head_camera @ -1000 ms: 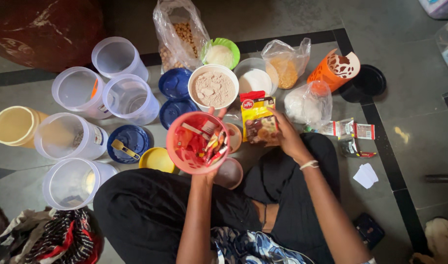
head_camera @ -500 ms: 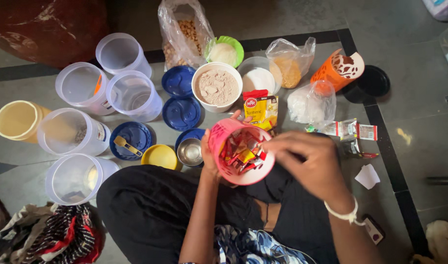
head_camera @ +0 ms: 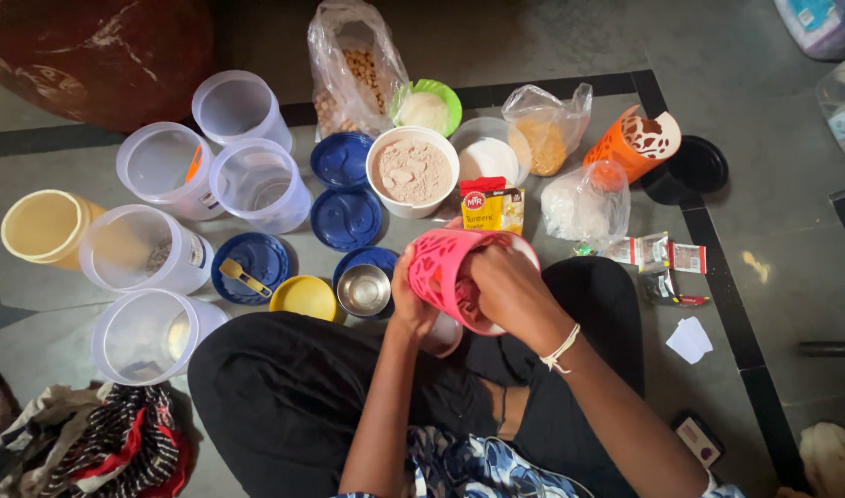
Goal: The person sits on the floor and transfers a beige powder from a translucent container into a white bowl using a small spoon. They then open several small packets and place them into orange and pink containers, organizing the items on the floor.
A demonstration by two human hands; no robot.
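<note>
I sit on the floor with a pink perforated basket (head_camera: 443, 267) tilted on its side over my lap. My left hand (head_camera: 409, 297) grips the basket's outer wall from below. My right hand (head_camera: 507, 288) reaches into its mouth, fingers closed among the small packets inside, which are mostly hidden. A yellow and red spice packet (head_camera: 492, 205) lies on the floor just beyond the basket. Behind it stands a white tub of brown powder (head_camera: 412, 171).
Several clear plastic jars (head_camera: 256, 184) and a yellow tub (head_camera: 41, 224) stand at left, with blue lids (head_camera: 346, 219), a yellow lid (head_camera: 303, 297) and a small steel cup (head_camera: 363, 290). Bags of grain (head_camera: 353, 69), an orange basket (head_camera: 630, 144) and sachets (head_camera: 658, 254) lie at right.
The pink basket moved from upright over the floor items to tilted on its side nearer my lap. My right hand left the spice packet and went into the basket.
</note>
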